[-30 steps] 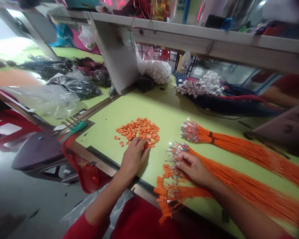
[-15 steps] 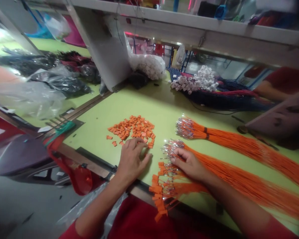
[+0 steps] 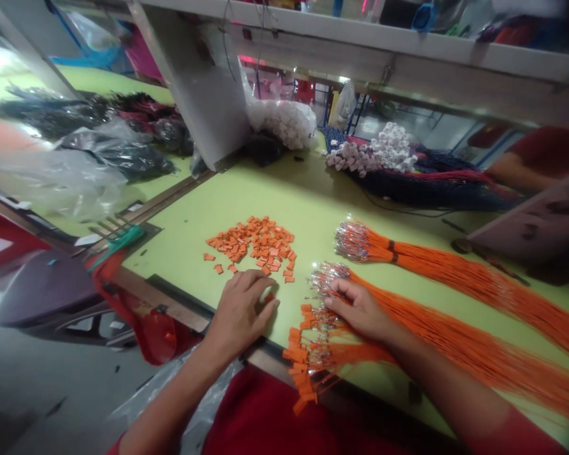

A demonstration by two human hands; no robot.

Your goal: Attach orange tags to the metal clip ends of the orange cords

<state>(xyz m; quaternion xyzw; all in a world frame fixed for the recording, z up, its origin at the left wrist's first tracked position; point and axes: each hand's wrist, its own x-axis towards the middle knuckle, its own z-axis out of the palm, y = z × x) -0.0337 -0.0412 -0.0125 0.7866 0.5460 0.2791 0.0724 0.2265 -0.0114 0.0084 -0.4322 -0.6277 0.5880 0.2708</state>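
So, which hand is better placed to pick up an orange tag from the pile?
Left, probably: the left hand is right beside the tag pile, while the right hand rests on the orange cords, further away.

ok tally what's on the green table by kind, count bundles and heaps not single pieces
orange cord bundles: 2
heap of loose orange tags: 1
dark cord bundle: 1
heap of white pieces: 1
clear bag of white pieces: 1
total: 6
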